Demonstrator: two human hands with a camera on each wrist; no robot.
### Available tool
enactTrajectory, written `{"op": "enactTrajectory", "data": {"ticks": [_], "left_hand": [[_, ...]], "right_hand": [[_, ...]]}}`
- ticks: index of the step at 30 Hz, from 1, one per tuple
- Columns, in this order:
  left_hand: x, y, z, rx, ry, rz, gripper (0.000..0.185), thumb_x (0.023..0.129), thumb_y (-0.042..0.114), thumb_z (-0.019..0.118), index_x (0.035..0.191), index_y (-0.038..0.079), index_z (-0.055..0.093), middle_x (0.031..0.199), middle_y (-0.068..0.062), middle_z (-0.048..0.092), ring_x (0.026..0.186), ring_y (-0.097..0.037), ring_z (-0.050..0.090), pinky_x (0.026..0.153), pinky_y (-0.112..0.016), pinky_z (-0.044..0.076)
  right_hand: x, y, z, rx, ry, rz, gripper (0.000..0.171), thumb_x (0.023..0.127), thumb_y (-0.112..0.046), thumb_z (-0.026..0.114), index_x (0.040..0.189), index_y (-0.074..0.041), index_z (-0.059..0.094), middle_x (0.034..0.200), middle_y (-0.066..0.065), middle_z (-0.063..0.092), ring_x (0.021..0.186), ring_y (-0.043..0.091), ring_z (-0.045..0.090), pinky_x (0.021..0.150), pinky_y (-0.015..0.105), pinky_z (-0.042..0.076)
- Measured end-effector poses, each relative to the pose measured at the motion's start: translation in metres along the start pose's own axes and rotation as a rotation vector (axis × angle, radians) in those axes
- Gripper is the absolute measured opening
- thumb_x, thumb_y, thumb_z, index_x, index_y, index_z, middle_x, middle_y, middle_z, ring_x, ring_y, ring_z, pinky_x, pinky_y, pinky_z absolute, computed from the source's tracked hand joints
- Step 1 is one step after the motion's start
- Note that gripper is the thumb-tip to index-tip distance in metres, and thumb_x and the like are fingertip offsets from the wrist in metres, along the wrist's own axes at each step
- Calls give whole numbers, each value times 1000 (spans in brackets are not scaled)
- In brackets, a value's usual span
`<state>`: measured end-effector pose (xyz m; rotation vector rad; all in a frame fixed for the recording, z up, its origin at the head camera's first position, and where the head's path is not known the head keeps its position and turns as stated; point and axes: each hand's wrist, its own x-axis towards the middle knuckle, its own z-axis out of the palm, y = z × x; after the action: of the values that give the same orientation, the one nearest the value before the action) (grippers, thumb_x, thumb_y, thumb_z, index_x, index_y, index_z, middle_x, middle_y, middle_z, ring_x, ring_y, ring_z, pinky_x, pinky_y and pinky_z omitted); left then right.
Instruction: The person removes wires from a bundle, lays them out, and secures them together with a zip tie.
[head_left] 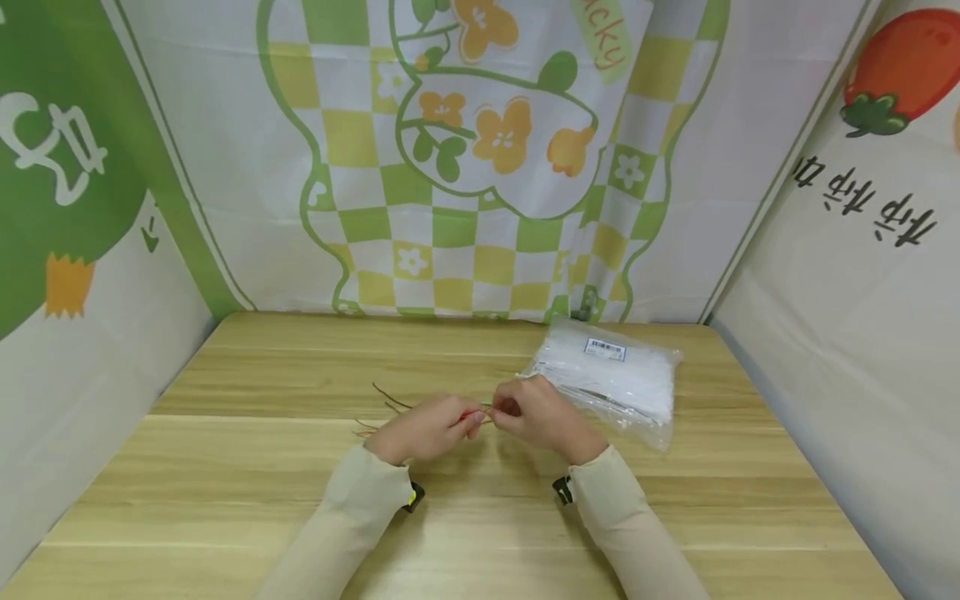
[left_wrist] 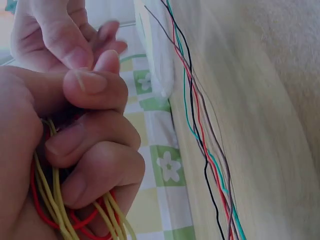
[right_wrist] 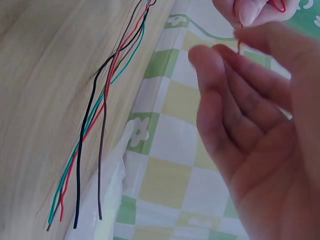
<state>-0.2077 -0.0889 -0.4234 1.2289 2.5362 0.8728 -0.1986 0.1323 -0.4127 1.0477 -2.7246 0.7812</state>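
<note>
My left hand grips a bundle of thin yellow and red wires in its curled fingers above the middle of the wooden table. Its fingertips pinch one red wire that reaches toward my right hand. In the right wrist view the right hand has relaxed, slightly bent fingers. The red wire's end lies in the gap between thumb and forefinger, not clamped. Loose black, red, green and brown wires lie on the table just left of the hands.
A clear plastic bag of white items lies on the table right behind my right hand. Printed cloth walls enclose the table at the back and on both sides. Bare wood stretches to the left and toward me.
</note>
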Motion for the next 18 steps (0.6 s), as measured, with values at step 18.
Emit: {"op": "enactTrajectory", "data": {"ticks": [18], "left_hand": [[-6, -9, -7, 3, -11, 14, 31, 112, 6, 46, 89, 1, 67, 78, -6, 63, 63, -2, 41, 68, -23, 44]], "right_hand": [[-6, 13, -12, -17, -11, -35, 9, 95, -4, 75, 88, -7, 80, 79, -2, 75, 68, -1, 60, 66, 19, 52]]}}
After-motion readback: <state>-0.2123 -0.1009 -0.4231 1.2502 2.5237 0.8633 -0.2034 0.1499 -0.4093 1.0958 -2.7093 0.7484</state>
